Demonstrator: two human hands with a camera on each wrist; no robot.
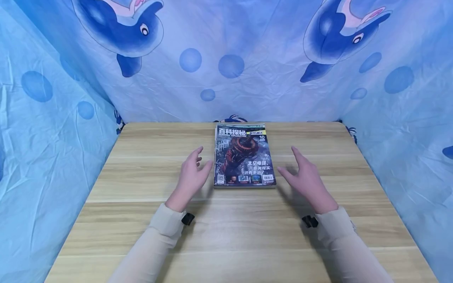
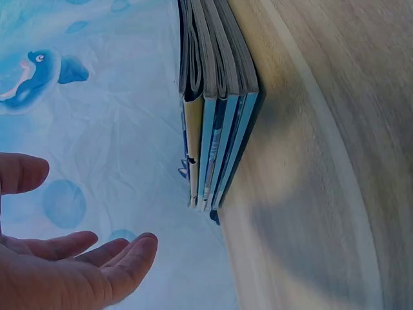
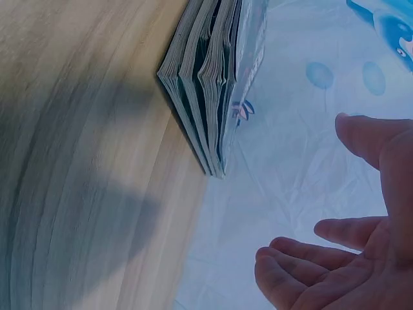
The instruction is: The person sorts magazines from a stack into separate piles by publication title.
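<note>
A stack of several magazines [image 1: 244, 157] lies on the wooden table, its dark top cover printed with Chinese characters and a reddish tower. On its left side, my left hand [image 1: 192, 173] is held apart from it, thumb spread from relaxed fingers. My right hand [image 1: 308, 179] is held likewise off the right side, fingers extended and thumb toward the stack. Neither hand holds anything. The left wrist view gives the spines [image 2: 216, 148] of the stack, pale blue and cream. Loose page edges [image 3: 200, 77] face the right wrist view.
The light wooden table [image 1: 244, 236] reaches back to a blue cloth backdrop [image 1: 269, 90] with dolphins and bubbles. Cloth also hangs along the left and right sides. A small black device sits at each cuff.
</note>
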